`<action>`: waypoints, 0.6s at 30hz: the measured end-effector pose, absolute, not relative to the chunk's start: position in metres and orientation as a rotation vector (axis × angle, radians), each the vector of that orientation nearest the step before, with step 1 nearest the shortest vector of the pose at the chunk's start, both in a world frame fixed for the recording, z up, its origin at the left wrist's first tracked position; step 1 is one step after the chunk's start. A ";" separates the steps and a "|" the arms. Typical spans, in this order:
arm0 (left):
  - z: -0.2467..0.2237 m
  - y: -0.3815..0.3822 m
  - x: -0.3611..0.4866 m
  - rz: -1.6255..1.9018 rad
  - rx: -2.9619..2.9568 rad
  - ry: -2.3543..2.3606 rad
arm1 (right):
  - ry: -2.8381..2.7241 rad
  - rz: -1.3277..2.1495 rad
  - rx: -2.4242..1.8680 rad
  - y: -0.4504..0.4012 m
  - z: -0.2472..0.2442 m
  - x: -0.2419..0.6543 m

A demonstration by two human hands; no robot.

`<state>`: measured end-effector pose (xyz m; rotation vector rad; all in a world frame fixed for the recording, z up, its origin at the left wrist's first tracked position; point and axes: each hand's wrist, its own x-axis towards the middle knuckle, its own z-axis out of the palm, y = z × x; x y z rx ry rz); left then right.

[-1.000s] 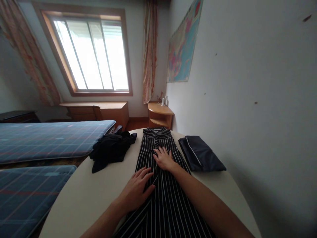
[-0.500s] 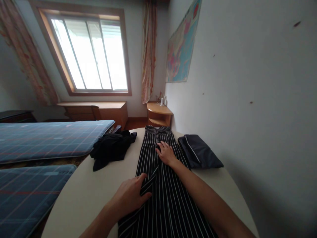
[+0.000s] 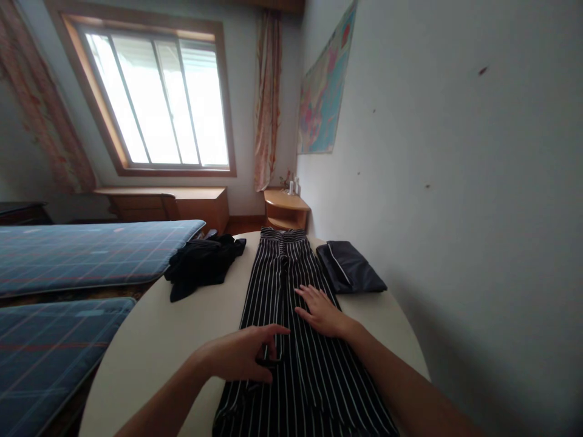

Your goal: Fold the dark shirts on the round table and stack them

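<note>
Two hands on the striped garment, which lies lengthwise down the middle of the round surface. Left hand: we read the grip as closed, a black fold of the garment pinched between thumb and curled fingers, index finger pointing across the stripes. Right hand: grip released, palm down, fingers spread flat on the garment.

Against the frame half a second earlier, we note: the left hand has moved inward from the garment's left edge; the right hand has come down the cloth, nearer to us; the slanting fold beside the left hand has given way to straighter stripes. Our view has turned slightly right. The black clothes, left, and the dark bundle, just right of the garment, keep their places on the surface.

Containers: small white bottles stand on top of the corner shelf, beside a reddish sprig; we see its lower tier only in part. The desk below the window shows drawer fronts, contents hidden. Whether the bundle, crossed by one pale line, is a bag or folded cloth, we cannot tell.
</note>
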<state>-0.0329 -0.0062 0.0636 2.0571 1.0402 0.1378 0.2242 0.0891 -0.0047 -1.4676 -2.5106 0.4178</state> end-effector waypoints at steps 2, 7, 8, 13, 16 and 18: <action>0.059 -0.010 -0.024 0.089 1.999 0.950 | -2.507 0.393 -1.444 0.078 -0.005 0.226; 0.057 -0.018 -0.013 0.141 1.964 0.929 | -2.531 0.436 -1.322 0.068 0.002 0.230; 0.057 -0.020 -0.013 0.199 2.053 0.981 | -2.543 0.441 -1.292 0.068 0.004 0.231; 0.048 -0.024 -0.024 0.323 2.368 1.142 | -2.590 0.414 -1.155 0.060 0.015 0.228; 0.037 -0.013 -0.040 0.487 2.378 1.235 | -2.636 0.437 -0.962 0.046 0.026 0.220; 0.027 0.000 -0.054 0.656 2.393 1.296 | -2.680 0.483 -0.815 0.032 0.033 0.212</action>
